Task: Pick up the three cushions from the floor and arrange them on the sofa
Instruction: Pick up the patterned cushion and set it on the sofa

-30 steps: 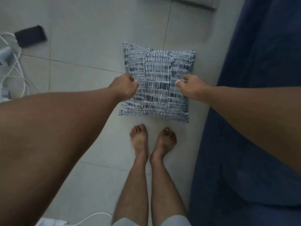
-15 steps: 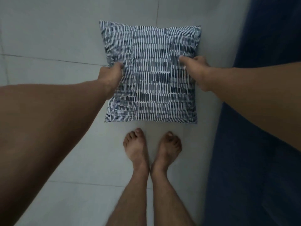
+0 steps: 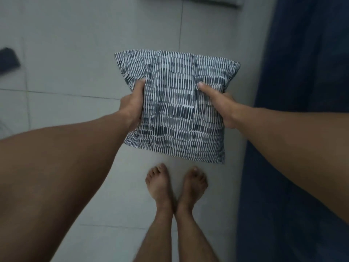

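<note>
A square cushion (image 3: pixel 175 110) with a blue-and-white dashed pattern hangs in the air above the tiled floor, in front of my bare feet. My left hand (image 3: pixel 132 108) grips its left edge and my right hand (image 3: pixel 221 104) grips its right edge, thumbs on top. The fabric bunches between the hands. The dark blue sofa (image 3: pixel 302 129) runs along the right side of the view, right beside the cushion. A grey cushion (image 3: pixel 211 0) shows only as a strip at the top edge.
My bare feet (image 3: pixel 175 186) stand on the light grey tiled floor (image 3: pixel 75 44). A dark flat object (image 3: pixel 8 60) lies on the floor at the far left.
Both hands closed on the patterned cushion's sides and lifted it off the floor; it now sits higher and nearer to me, with its cover creased.
</note>
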`<state>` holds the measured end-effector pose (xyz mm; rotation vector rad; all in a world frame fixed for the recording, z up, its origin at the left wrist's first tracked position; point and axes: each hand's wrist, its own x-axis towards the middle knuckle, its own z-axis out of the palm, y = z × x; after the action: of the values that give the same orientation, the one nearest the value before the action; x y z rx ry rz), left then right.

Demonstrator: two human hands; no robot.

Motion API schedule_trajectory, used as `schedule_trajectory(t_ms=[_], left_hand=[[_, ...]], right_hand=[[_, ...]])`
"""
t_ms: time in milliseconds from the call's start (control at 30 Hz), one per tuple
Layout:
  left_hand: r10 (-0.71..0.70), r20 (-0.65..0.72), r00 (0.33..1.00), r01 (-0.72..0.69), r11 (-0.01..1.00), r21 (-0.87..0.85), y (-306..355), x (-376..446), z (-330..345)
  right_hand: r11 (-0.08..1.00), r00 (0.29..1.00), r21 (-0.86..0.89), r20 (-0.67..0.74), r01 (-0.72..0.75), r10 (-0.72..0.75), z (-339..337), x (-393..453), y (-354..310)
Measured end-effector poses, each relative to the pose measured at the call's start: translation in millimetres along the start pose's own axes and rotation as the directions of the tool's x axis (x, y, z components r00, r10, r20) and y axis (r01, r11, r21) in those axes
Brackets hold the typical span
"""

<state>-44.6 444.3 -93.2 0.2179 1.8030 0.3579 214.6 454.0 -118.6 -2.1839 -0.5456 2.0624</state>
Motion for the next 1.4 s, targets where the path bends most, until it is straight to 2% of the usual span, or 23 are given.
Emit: schedule_trajectory(t_ms=[167,300,433,633,733,867,967,1133,1400], left_hand=[[0.131,-0.052,0.99,-0.128,0.99,0.06,35,-38,-21],[0.177,-0.101,0.979,-0.181,0.983,-0.028,64,-72,-37],[0.167,-0.067,0.984,-0.173,0.981,-0.092,92,-117,-49],[0.216,0.037,0.976,-0.213,0.973,-0.086,128,-187,-64],[0.229,0.079,0.97,-0.223,0.972,-0.078,147,-220,-67],[0.273,0.118,0.955,-0.267,0.962,-0.063,186,-279,-83],[0.312,0.172,0.935,-0.315,0.949,-0.01,219,-325,-94],[0.382,0.203,0.902,-0.392,0.92,0.011,265,-397,-112],[0.49,0.301,0.818,-0.512,0.859,-0.006,339,-497,-113]], right_hand=[[0.999,1.0,0.036,-0.019,0.026,-0.025,-18,-17,-17],[0.989,0.983,-0.025,-0.106,0.145,-0.147,-19,-67,-51],[0.951,0.947,-0.085,-0.094,0.299,-0.306,-24,-136,-90],[0.901,0.897,0.012,-0.102,0.434,-0.43,-48,-232,-131],[0.903,0.9,0.021,-0.101,0.428,-0.424,-62,-262,-141],[0.929,0.929,0.086,-0.13,0.359,-0.347,-87,-287,-154],[0.918,0.919,0.096,-0.137,0.385,-0.37,-93,-335,-180],[0.857,0.845,0.075,-0.228,0.51,-0.483,-89,-437,-223],[0.753,0.745,0.128,-0.321,0.646,-0.584,-119,-542,-256]])
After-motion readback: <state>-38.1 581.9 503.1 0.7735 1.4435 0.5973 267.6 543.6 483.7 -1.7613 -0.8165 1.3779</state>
